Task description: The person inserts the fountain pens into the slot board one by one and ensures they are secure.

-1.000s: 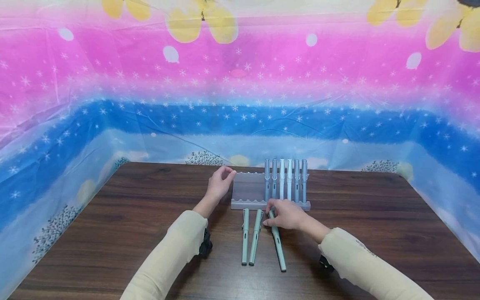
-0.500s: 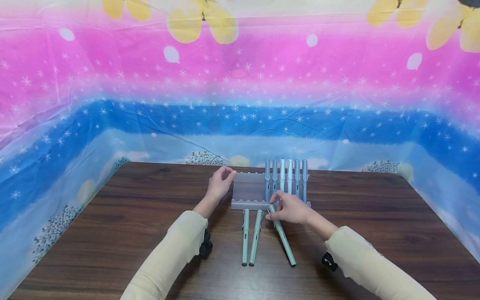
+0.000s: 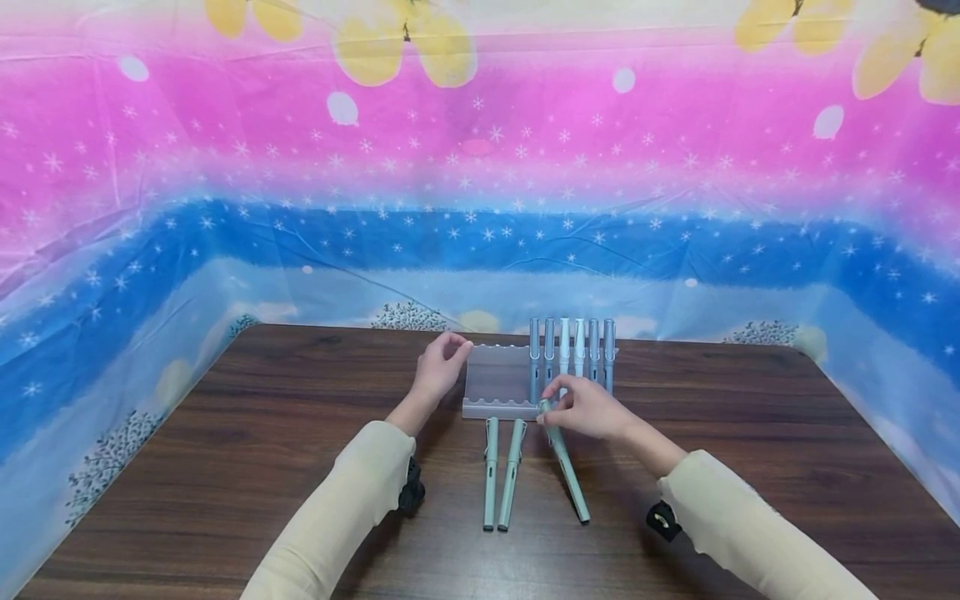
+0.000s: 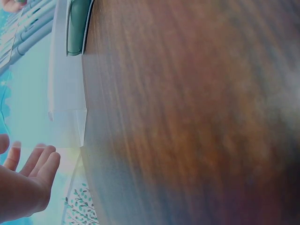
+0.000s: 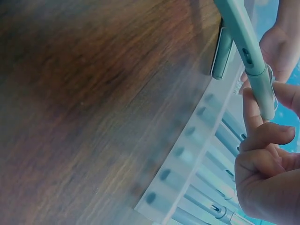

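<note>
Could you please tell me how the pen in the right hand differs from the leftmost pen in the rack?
The held pen is green; the racked pen is blue-grey. The right hand pinches the held pen; the racked pen stands in the rack. Both have clips.

Right wrist view: held pen (image 5: 254,68) cut off by top edge. Left wrist: tabletop (image 4: 187,103) blurred.

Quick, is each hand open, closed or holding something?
Left hand: at the left edge of the clear rack; grip can't be told.
Right hand: holding a green pen by its clip end.
</note>
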The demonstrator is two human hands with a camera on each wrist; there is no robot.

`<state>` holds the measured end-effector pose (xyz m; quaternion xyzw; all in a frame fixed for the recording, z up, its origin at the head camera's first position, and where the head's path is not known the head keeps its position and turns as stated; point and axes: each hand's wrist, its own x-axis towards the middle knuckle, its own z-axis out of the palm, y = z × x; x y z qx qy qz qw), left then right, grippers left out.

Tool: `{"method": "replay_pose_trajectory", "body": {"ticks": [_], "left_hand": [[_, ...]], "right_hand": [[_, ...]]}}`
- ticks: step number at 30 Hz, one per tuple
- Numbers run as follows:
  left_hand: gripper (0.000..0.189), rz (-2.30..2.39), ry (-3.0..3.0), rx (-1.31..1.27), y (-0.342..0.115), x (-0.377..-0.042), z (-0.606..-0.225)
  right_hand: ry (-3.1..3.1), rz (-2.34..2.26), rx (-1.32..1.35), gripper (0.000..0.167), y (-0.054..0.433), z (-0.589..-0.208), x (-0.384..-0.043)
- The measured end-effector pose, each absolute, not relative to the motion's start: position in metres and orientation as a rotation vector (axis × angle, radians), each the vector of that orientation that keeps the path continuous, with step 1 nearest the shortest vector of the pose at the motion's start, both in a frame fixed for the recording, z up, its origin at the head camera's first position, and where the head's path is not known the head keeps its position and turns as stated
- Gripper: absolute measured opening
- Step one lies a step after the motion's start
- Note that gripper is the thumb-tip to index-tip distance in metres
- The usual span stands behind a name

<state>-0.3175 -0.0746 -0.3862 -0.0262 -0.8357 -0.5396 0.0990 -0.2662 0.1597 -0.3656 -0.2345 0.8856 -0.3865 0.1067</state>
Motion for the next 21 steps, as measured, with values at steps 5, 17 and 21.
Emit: {"method": "replay_pose_trajectory", "body": {"ticks": [5, 17, 21], "left_hand": [[0.021, -1.595, -2.470, -0.078, -0.0744, -0.3178, -0.3861], [0.021, -1.608, -2.472, -0.079, -0.0743, -0.3170, -0.3856], [0.021, -1.604, -2.466, -0.088, -0.0742, -0.3168, -0.3859]], "right_hand": [[2.634, -1.153, -0.685, 0.020, 0.1607, -0.3662, -0.2666], [2.650, -1.213, -0.682, 0.024, 0.1620, -0.3636, -0.2675], [2.618, -1.256, -0.713, 0.026, 0.1622, -0.3600, -0.2674]]}}
